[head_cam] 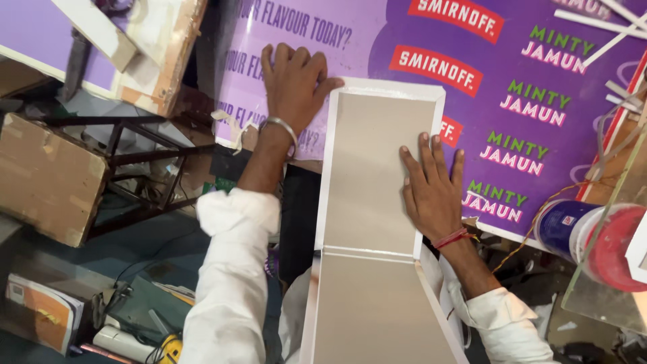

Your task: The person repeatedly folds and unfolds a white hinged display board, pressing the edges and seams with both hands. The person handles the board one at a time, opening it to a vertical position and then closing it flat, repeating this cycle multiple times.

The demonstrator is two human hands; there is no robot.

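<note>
A long shallow tray of grey board with white raised edges (377,175) is laid on the purple printed sheet (539,54) covering the bench. The right hand (431,185) is pressed flat inside the tray at its right wall, fingers spread open, gripping nothing. The left hand (293,84) is flattened beside the tray's far left corner — open too. The step is judged to be pressing-down of the walls; firm, even pressure along the far edge is called for next.

tray-shaped panel (374,168): smooth matt grey face, white board edges | purple printed sheet (539,67): glossy, smooth | bangle (280,126): shiny metal | sleeves (229,283): white cloth | box (47,178): rough brown cardboard | can (573,232): glossy blue with a red plastic lid
</note>
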